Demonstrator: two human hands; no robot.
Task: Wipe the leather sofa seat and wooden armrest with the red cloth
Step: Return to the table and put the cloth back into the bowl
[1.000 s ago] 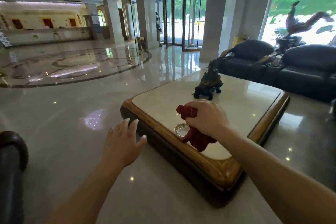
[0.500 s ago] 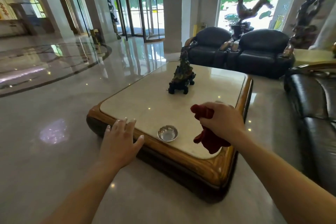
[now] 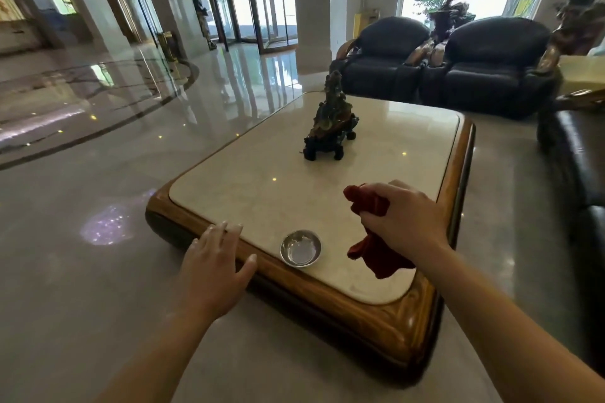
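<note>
Glossy leather sofa (image 3: pixel 586 154), wood-rimmed table (image 3: pixel 386 314), cloth (image 3: pixel 376 252)

The view swings right compared with a second ago: the reception hall at far left slides out, and the black sofa (image 3: pixel 582 167) at the right edge comes into sight. The worktop (image 3: pixel 376 317) now sits more central. The right hand (image 3: pixel 406 222), its grip closed on the cloth (image 3: pixel 373 252), shifts right, away from the bowl (image 3: pixel 300 252). The left hand (image 3: pixel 212 268), open, now overlaps the worktop's near left edge.
</note>
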